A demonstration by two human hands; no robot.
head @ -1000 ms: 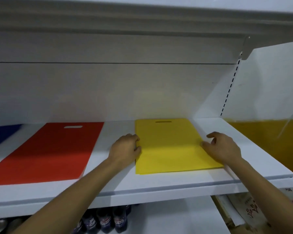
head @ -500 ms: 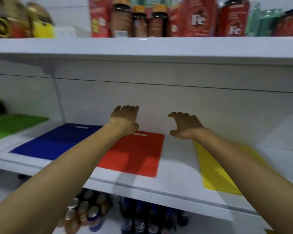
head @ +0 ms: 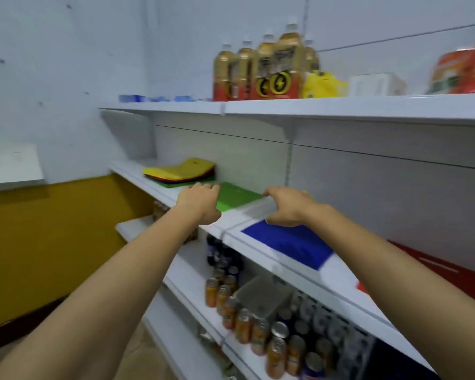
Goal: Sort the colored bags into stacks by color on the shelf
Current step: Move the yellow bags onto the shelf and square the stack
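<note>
1. The unsorted pile of bags (head: 179,171) lies at the far left end of the middle shelf (head: 231,223). A yellow bag with a cut-out handle slot is on top, and edges of red, blue and green bags fan out beneath it.
2. Just right of the pile a green bag (head: 239,194) lies flat against the back panel. Whether it is one bag or several I cannot tell through the blur.
3. Farther right on the same shelf a blue bag (head: 288,244) lies flat near the front edge. Beyond it, with a strip of white shelf between them, is a red bag (head: 436,272).
4. My left hand (head: 199,202) is in front of the near left corner of the green bag, back up, fingers reaching forward and loose, with nothing in it.
5. My right hand (head: 288,205) is above the gap between green and blue, fingers spread and slightly curved, also holding nothing. Whether either hand touches the shelf is unclear.
6. The upper shelf carries a pack of gold bottles (head: 261,69), a yellow packet (head: 322,85), a white box (head: 376,83) and red packages (head: 466,69).
7. The lower shelf holds rows of orange cans (head: 242,316), dark bottles (head: 220,253) behind them and a clear plastic container (head: 261,297) sitting on top of the cans.
</note>
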